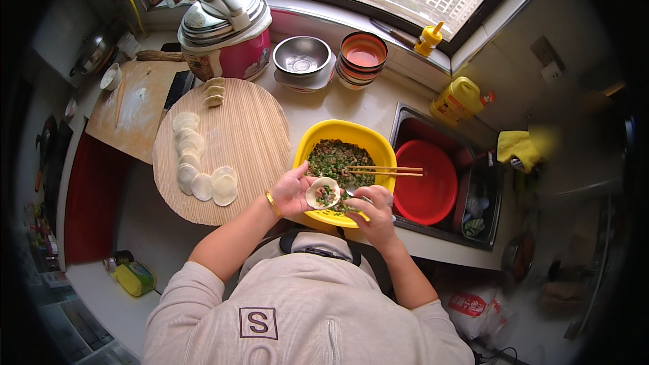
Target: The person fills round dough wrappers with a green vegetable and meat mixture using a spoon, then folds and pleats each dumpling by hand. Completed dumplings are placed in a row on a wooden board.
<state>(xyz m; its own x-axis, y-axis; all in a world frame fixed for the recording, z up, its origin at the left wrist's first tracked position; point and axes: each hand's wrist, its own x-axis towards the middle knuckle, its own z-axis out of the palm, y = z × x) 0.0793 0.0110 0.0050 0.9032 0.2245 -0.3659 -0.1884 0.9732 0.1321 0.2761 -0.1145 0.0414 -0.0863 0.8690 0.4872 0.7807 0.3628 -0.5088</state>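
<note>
My left hand (294, 190), with a gold bracelet at its wrist, holds a round dough wrapper (313, 197) over the near side of a yellow plastic basin (383, 137). A small heap of meat and green filling (326, 195) lies on the wrapper. My right hand (375, 210) is just right of it, above the basin, with fingers bent. Something shiny shows by its fingertips; whether the hand grips it is unclear. Chopped filling (337, 157) covers the basin's bottom. A pair of wooden chopsticks (400, 171) rests across the basin's right rim.
Left, a round slatted board (253, 152) carries overlapping wrappers (188, 142) and several folded dumplings (214, 92). Beyond are a floured wooden board (137, 96), a pink cooker (246, 53), a steel bowl (302, 56) and stacked bowls (362, 56). A sink with a red basin (426, 182) lies right.
</note>
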